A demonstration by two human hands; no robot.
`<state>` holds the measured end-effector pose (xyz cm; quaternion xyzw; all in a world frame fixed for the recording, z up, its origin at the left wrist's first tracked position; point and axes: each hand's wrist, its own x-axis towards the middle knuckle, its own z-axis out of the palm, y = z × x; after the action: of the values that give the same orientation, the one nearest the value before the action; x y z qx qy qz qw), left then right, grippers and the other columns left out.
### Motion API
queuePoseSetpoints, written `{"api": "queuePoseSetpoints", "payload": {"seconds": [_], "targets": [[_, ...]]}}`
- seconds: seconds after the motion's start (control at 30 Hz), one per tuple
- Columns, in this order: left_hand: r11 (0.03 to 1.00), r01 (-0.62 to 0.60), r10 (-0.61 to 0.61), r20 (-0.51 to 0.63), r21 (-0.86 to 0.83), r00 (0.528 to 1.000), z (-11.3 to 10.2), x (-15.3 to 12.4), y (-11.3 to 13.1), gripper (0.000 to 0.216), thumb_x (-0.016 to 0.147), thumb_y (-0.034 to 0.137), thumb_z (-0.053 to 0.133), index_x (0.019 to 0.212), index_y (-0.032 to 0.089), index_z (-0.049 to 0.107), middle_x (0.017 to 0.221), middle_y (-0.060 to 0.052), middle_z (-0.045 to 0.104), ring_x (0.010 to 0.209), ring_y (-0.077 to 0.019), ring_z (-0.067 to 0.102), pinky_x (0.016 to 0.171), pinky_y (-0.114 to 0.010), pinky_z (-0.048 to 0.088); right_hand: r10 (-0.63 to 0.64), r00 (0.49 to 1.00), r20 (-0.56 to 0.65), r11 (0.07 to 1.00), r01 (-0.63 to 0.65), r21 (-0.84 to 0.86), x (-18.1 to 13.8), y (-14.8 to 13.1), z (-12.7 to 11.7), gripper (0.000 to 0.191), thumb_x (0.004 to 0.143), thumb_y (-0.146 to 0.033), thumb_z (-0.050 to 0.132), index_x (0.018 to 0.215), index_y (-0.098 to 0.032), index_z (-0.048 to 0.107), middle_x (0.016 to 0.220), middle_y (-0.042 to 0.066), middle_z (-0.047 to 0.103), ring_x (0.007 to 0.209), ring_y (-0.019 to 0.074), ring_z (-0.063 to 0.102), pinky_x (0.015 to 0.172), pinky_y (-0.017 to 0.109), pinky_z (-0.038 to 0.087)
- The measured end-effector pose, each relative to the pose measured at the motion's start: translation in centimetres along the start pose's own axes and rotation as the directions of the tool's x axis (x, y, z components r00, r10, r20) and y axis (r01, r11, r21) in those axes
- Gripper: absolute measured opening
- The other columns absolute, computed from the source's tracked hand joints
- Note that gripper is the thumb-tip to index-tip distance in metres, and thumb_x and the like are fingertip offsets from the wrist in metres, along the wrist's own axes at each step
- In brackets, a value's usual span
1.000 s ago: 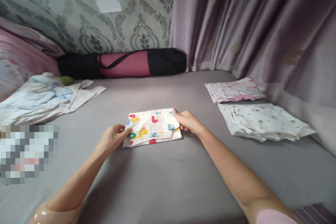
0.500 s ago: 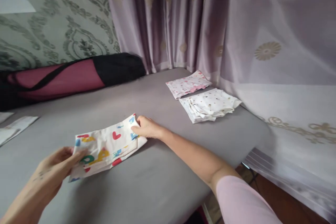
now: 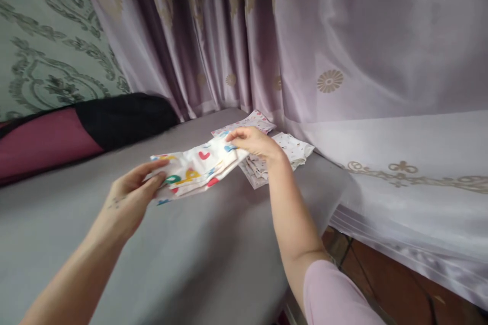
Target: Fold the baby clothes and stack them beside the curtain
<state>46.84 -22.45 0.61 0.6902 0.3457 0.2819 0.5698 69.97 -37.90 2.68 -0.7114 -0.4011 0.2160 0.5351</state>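
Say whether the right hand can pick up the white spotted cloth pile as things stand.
Probably not: the right hand is gripping the colorful folded cloth. The white spotted cloth pile looks close by, though partly hidden behind that hand.

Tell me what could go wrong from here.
The folded white fabric with bright printed shapes is gripped only at its ends by the left hand and right hand, so its near-edge layers might slip open. The right hand looks close to the dark-speckled white stack of folded fabric; brushing it could shift its uneven layers.
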Motion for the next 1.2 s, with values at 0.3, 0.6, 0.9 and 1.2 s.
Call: {"api": "queuePoseSetpoints", "payload": {"seconds": [0.3,0.6,0.9,1.2], "targets": [[0.966,-0.004,0.116,0.419,-0.258,0.900,14.5,2.1,0.2,0.058,0.072,0.031,0.064,0.127,0.014,0.061,0.090,-0.005,0.069,0.078,-0.0181,0.066,0.072,-0.034,0.057,0.055,0.753,-0.656,0.859,-0.371,-0.353,-3.6,3.8,-10.8,0.033,0.077,-0.011,0.049,0.093,-0.018,0.077,0.084,0.004,0.073,0.081,0.0185,0.066,0.078,0.029,0.049],[0.950,0.111,0.069,0.542,-0.292,0.838,21.3,1.9,-2.1,0.056,0.079,0.017,0.059,0.134,0.014,0.053,0.083,-0.002,0.065,0.079,-0.0165,0.066,0.082,-0.034,0.057,0.066,0.560,-0.826,0.695,-0.620,-0.365,-4.0,4.8,-12.5,0.044,0.081,-0.003,0.043,0.099,-0.022,0.078,0.107,0.008,0.074,0.107,0.0250,0.065,0.097,0.040,0.042],[0.977,0.105,0.019,0.563,-0.187,0.826,21.7,2.4,-4.5,0.054,0.080,0.017,0.064,0.133,0.012,0.055,0.075,0.001,0.061,0.071,-0.0144,0.064,0.081,-0.032,0.055,0.134,0.630,-0.765,0.668,-0.628,-0.400,-2.0,5.5,-10.8,0.041,0.088,-0.008,0.044,0.116,-0.020,0.072,0.121,0.011,0.071,0.117,0.0256,0.063,0.099,0.037,0.044],[0.982,-0.023,0.116,0.512,-0.185,0.851,21.8,1.6,-4.4,0.049,0.081,0.019,0.061,0.129,0.013,0.058,0.099,-0.009,0.065,0.087,-0.0181,0.064,0.082,-0.034,0.055,0.372,0.787,-0.492,0.587,-0.610,-0.532,0.0,6.3,-7.9,0.061,0.083,-0.053,0.065,0.135,-0.021,0.059,0.151,0.015,0.046,0.141,0.0331,0.038,0.108,0.045,0.039]]}}
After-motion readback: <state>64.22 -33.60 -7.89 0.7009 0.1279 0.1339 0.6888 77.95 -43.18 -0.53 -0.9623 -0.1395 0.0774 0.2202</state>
